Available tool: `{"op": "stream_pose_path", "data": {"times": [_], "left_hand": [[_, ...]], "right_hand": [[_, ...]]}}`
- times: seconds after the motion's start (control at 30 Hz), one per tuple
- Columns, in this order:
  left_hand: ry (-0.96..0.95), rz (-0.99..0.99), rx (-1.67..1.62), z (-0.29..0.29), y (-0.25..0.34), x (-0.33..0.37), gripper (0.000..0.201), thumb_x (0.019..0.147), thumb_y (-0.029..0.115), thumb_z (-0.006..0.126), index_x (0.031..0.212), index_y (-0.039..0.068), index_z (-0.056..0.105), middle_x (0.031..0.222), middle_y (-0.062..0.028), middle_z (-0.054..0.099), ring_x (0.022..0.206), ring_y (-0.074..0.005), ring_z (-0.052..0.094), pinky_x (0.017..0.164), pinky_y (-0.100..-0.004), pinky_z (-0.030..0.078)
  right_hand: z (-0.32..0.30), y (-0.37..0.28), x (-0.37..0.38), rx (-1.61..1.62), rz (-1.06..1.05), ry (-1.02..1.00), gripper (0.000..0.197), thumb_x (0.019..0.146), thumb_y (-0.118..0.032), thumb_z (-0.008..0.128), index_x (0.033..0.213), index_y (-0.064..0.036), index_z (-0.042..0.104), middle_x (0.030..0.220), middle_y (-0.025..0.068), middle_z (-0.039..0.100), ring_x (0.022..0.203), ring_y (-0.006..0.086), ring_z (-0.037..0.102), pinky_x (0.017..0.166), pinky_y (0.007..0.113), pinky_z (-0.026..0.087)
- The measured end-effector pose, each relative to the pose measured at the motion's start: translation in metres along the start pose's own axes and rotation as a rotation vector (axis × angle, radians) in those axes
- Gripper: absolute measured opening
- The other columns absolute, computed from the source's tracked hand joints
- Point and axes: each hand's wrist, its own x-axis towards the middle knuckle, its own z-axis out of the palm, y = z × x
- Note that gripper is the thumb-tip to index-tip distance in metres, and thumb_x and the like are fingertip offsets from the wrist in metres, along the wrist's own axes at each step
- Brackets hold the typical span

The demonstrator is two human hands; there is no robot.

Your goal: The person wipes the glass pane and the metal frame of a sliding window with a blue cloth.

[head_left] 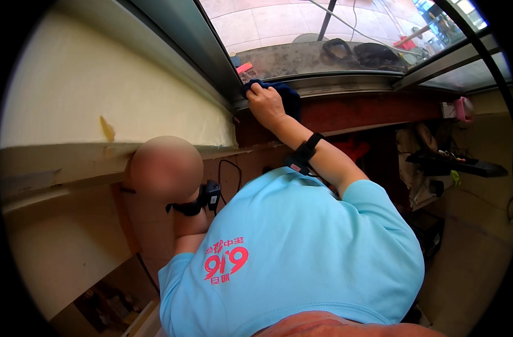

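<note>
My right hand [265,104] is closed around a bunched dark blue cloth [291,100]. It presses the cloth into the corner where the metal window frame [346,84] meets the left wall. Below the frame runs a dark red sill [357,106]. My left hand [166,168] is beside the edge of the pale wall, farther left and nearer to me. A round blur covers it, so its fingers and anything in them are hidden. Each wrist wears a black strap with a small device.
Beyond the glass lie a grey ledge [290,59] with dark items and a pale tiled floor. A pink object [464,109] stands at the sill's right end. A dark shelf-like piece [457,164] juts out at right. A pale ledge [76,160] edges the left wall.
</note>
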Motion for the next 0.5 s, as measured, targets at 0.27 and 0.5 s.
{"op": "stream_pose_path", "data": {"times": [0.27, 0.5], "left_hand": [[-0.049, -0.085, 0.117, -0.012, -0.002, -0.009, 0.019, 0.091, 0.023, 0.049, 0.092, 0.005, 0.053, 0.090, -0.0089, 0.051, 0.080, -0.0213, 0.048, 0.073, -0.0316, 0.040], [-0.166, -0.112, 0.067, -0.016, -0.002, -0.009, 0.022, 0.092, 0.028, 0.047, 0.090, 0.007, 0.052, 0.087, -0.0075, 0.053, 0.077, -0.0228, 0.048, 0.072, -0.0346, 0.038]], "right_hand": [[-0.018, 0.016, -0.015, -0.071, 0.044, -0.019, 0.005, 0.074, -0.012, 0.056, 0.073, -0.0164, 0.058, 0.077, 0.0009, 0.052, 0.068, 0.0186, 0.058, 0.061, 0.033, 0.040], [0.005, -0.002, -0.007, -0.030, -0.024, -0.002, 0.007, 0.074, -0.011, 0.057, 0.078, -0.0163, 0.059, 0.076, 0.0000, 0.051, 0.067, 0.0179, 0.057, 0.062, 0.032, 0.039]]}}
